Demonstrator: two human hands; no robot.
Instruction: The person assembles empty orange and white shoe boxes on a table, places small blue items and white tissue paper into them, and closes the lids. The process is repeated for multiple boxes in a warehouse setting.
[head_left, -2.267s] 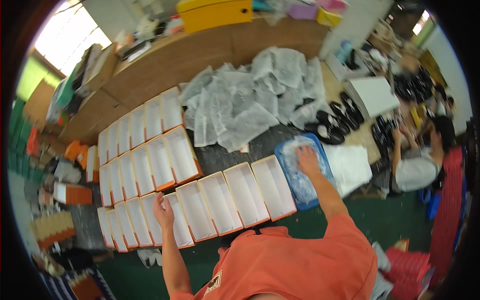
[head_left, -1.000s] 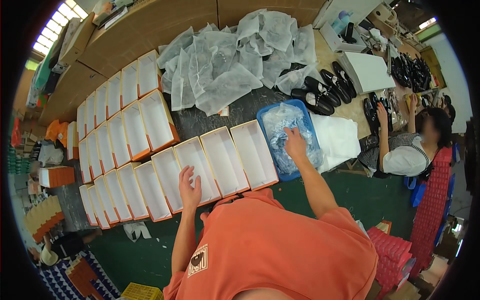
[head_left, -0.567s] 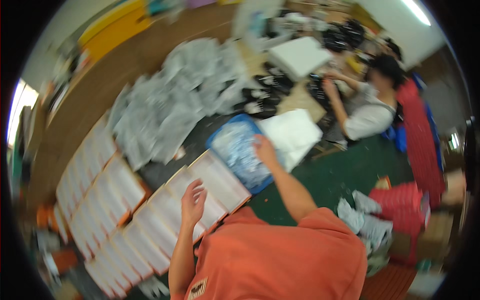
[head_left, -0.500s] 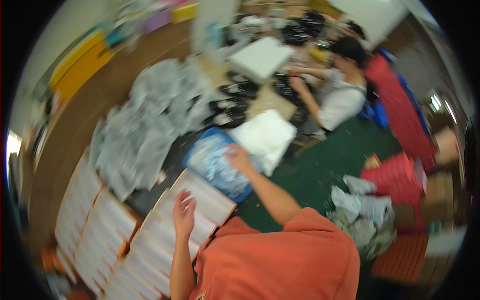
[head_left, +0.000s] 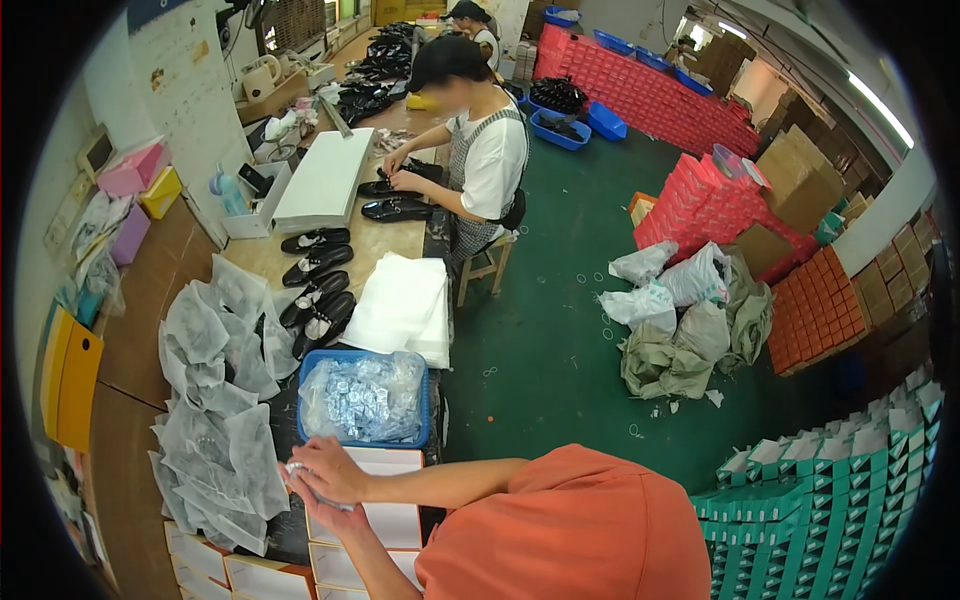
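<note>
My right hand (head_left: 332, 468) and my left hand (head_left: 330, 512) are close together, the right just above the left, left of the open shoe boxes and near the grey-white sheets. Between them is a small whitish packet (head_left: 294, 469), mostly covered by my fingers; both hands are closed on it. Just beyond them stands a blue plastic basket (head_left: 424, 405) holding a clear bag of small blue-white packets (head_left: 365, 398). Open white boxes with orange edges (head_left: 390, 525) lie below my forearms. Crumpled translucent sheets (head_left: 215, 430) are heaped to the left.
White sheets (head_left: 400, 300) and black shoes (head_left: 318, 265) lie behind the basket. Farther along the bench, a co-worker (head_left: 490, 150) handles black shoes near a white stack (head_left: 325, 180). Green boxes (head_left: 820, 500) are piled at right, sacks (head_left: 690, 320) on the floor.
My right hand has left the blue basket and come over to my left hand, which was open above the boxes. Both now hold a small whitish packet. The view has turned.
</note>
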